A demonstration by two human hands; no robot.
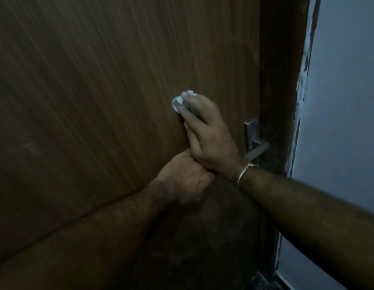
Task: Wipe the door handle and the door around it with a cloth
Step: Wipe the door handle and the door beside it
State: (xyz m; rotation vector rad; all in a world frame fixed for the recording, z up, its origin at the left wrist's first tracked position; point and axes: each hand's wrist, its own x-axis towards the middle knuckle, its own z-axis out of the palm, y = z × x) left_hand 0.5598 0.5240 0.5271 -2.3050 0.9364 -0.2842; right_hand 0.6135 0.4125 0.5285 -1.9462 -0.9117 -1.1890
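No readable text, labels, brands, numbers or signs appear anywhere in this dim, blurred view.

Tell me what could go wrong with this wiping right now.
The cloth is bunched small under the right hand, so bare fingers may smear the door. That hand works left of the handle, which might get skipped. The left hand sits against the right one and may cramp its strokes.
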